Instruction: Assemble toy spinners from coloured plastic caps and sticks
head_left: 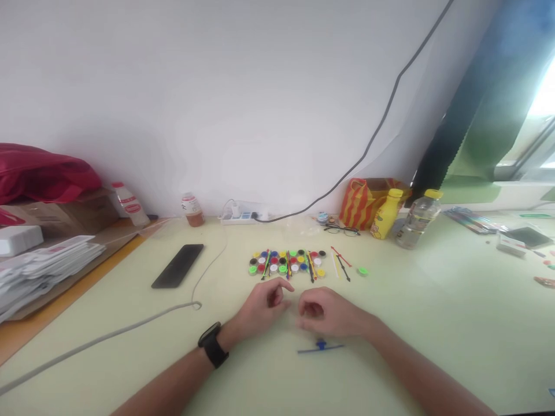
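My left hand [265,309], with a black watch on its wrist, is just above the table, its index finger and thumb bent and apart with nothing visible between them. Facing it, my right hand [332,312] has its fingers curled in toward the thumb; what they hold, if anything, is hidden. A thin blue stick [332,347] with a small blue piece [321,344] at its middle lies just below my right hand. Beyond both hands sit rows of small round colored caps [274,268], with several colored pointed sticks [310,266] lying across them.
Right of the rows lie a few loose sticks [343,268] and a green cap [362,271]. A black phone [177,266] and a grey cable [130,328] are at left. Along the back stand a power strip [238,217], glasses [342,230], a yellow bottle [385,215] and a clear bottle [416,222].
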### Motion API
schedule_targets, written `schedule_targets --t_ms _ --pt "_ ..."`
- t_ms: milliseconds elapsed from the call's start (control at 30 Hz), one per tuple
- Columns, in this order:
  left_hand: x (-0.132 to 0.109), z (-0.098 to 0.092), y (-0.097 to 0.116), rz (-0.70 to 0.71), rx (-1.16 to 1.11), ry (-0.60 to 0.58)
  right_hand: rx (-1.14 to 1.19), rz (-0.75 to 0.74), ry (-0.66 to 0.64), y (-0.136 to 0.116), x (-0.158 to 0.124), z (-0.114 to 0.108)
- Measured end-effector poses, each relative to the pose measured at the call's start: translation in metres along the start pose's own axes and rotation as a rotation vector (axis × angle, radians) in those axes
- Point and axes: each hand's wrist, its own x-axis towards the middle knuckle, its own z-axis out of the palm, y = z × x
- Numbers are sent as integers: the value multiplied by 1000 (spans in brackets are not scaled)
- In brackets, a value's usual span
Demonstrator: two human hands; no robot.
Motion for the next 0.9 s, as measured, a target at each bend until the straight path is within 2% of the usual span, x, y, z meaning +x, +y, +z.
schedule_targets --t_ms 100,200,267,333,400,467,533,633,733,833,900 --pt "-1 -1 0 -18 55 4 52 7 -94 4 -3 -7" --pt "-1 0 0 -29 73 -6 20 32 -49 11 -4 -17" --pt "-1 0 0 -36 73 -20 -57 52 72 17 -4 -28" --pt "-2 0 0 -38 68 -37 -198 112 265 27 -6 -41" --pt "-3 1 0 -35 65 -49 -411 239 479 41 -9 -54" --pt "-3 1 1 -34 67 -50 -577 398 588 59 -15 -65" --pt "-3 1 2 -32 77 -55 -675 537 558 77 -22 -73" --pt "-3 1 4 -14 97 -63 -706 645 406 95 -31 -81" --pt "-4 1 5 -7 104 -55 -608 618 448 94 -34 -88" --pt "-4 1 5 -18 100 -55 -380 449 520 77 -31 -92" --pt "-4 1 5 -24 99 -63 -233 323 479 60 -28 -89"
